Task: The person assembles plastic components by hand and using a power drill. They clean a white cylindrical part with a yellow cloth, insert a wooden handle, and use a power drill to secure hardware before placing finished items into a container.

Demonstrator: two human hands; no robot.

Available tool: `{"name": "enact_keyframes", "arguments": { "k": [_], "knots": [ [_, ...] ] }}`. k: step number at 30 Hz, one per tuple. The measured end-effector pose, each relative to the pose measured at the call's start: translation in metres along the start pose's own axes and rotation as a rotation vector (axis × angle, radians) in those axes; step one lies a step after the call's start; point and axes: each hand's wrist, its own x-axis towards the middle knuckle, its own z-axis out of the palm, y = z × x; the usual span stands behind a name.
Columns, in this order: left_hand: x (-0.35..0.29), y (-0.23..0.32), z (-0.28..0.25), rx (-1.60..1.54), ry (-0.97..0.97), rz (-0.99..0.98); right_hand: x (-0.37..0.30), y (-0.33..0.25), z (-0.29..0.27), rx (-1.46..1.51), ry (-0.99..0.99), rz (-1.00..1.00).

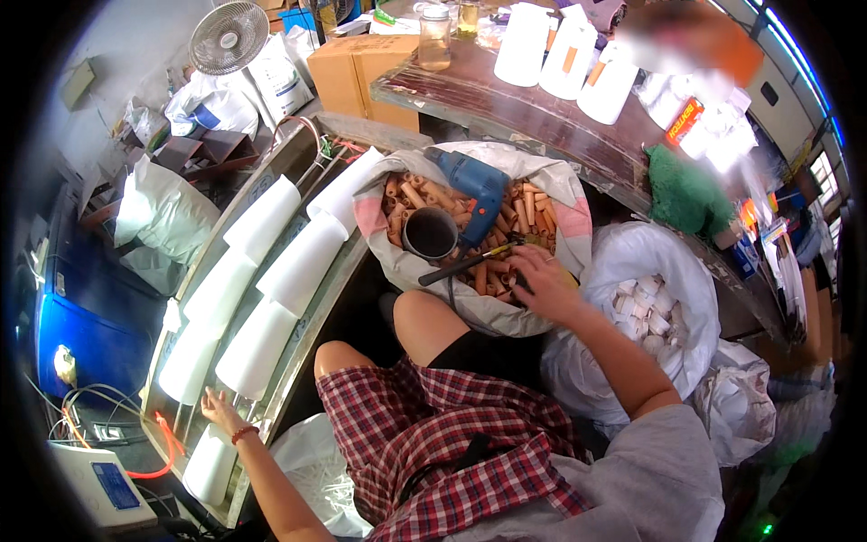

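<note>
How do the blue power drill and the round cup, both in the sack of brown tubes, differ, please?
Colour: the power drill is blue, while the cup is dark greyish.
Size: the drill is plainly longer than the cup.
Shape: the drill has a body with an angled handle, while the cup is round, its open mouth facing up.
Both sit among the brown tubes in the pale sack.

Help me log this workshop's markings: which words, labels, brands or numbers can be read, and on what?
Orange box: bold lettering, readable but not copied here.
Blue panel on the pale machine: too small to read.
White sack beside the fan: print too small.
I can make out no others.
</note>
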Motion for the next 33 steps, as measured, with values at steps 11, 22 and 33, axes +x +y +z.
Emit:
{"name": "enact_keyframes", "arguments": {
  "k": [11,22,33],
  "knots": [
    [-0.207,0.096,0.059,-0.433,-0.7,-0.151,0.012,-0.002,-0.01,1.193,0.276,0.566],
    [-0.35,0.158,0.102,-1.092,-0.99,-0.614,0.054,-0.214,0.035,0.763,0.27,-0.189],
    [-0.319,0.13,0.097,-0.894,-1.025,-0.215,0.016,-0.241,0.017,1.062,-0.224,-0.063]
  ]
}}
